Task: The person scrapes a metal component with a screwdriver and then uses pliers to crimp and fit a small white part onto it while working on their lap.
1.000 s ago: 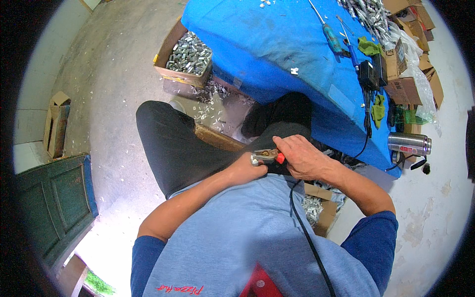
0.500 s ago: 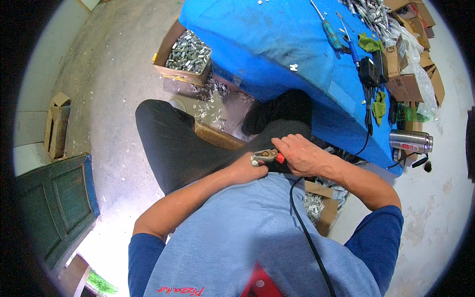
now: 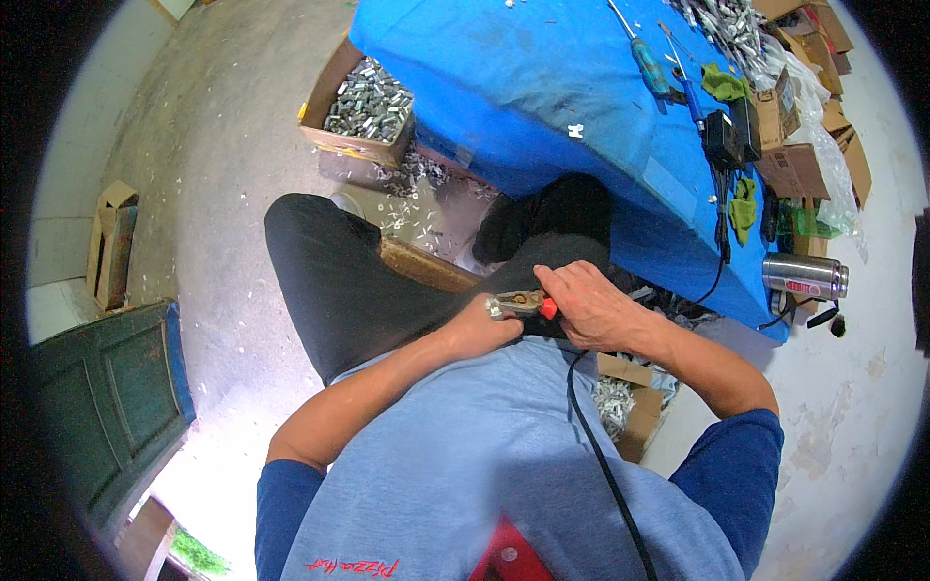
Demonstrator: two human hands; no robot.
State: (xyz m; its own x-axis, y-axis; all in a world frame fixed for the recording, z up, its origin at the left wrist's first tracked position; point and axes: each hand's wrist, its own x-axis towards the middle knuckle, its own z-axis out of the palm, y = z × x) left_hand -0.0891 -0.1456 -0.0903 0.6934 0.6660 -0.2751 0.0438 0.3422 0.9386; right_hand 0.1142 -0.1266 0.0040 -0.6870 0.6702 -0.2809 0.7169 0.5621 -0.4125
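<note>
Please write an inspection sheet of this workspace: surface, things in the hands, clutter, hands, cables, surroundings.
Surface: blue-covered table, tools along its far side.
Job's things: small metal tool with red part, held at the lap.
Clutter: cardboard box of small metal pieces; more pieces scattered on the floor; stacked boxes; steel flask.
Hands: left hand and right hand both on the tool.
Cables: black cable running down over the shirt.
Surroundings: concrete floor, green door.
</note>
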